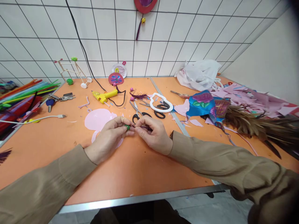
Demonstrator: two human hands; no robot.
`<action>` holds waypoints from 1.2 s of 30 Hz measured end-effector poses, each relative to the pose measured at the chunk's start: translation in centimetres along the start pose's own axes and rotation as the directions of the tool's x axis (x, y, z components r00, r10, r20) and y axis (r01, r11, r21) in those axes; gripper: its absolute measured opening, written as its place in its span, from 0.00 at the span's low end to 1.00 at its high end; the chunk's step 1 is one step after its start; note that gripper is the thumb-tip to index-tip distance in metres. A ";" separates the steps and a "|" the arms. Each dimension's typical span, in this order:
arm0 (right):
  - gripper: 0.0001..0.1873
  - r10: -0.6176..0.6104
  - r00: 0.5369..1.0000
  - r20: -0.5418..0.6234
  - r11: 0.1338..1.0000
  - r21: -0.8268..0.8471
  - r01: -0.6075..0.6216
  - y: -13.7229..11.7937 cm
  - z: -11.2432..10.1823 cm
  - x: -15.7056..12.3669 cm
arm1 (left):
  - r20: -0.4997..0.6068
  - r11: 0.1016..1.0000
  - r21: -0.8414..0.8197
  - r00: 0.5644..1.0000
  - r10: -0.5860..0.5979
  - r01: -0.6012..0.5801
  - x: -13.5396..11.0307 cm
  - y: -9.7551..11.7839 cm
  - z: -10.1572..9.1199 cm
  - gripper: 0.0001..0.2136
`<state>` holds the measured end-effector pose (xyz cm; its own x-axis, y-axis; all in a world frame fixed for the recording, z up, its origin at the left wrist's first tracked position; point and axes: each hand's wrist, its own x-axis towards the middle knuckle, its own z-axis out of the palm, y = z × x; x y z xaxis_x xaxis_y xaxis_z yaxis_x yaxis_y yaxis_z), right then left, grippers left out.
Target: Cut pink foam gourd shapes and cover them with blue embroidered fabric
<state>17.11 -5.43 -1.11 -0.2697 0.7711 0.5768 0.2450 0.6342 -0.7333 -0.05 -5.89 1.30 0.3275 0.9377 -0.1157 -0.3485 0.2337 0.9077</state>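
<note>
My left hand [109, 137] pinches a small green bead [127, 127] between thumb and fingertips. My right hand [153, 133] is closed in a pinch on a thin dark purple thread or feather strand [143, 126] that leads into the bead. Both hands rest on the orange table [130, 174], over a pink paper cutout [97, 119]. Black-handled scissors [140, 113] lie just beyond my fingers.
A yellow glue gun [104, 95] with black cord lies behind the cutout. White scissors [161, 104], pink beads, keys [59, 98], a white cable, coloured sticks [21, 96] at left, feathers [254, 124], blue fabric [205, 105] and a plastic bag [201, 74] at right.
</note>
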 end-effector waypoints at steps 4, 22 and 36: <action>0.07 0.040 0.999 0.008 0.999 0.025 -0.040 -0.1 -0.1 0.0 | 0.014 0.987 0.116 0.993 0.114 -0.115 0.1 -0.1 -0.4 0.09; 0.06 0.038 0.997 -0.063 0.999 0.018 -0.037 0.4 0.2 0.0 | -0.028 0.973 0.148 0.982 0.185 -0.179 0.1 -0.2 -0.4 0.13; 0.05 0.004 0.996 -0.093 0.996 -0.088 -0.012 0.6 0.2 -0.2 | -0.005 0.966 0.172 0.980 0.198 -0.194 0.1 0.0 -0.4 0.10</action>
<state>17.11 -5.16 -1.74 -0.1807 0.7757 0.6047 0.3292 0.6270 -0.7060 -0.35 -5.66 1.13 0.2474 0.9668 0.0643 -0.2490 -0.0007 0.9685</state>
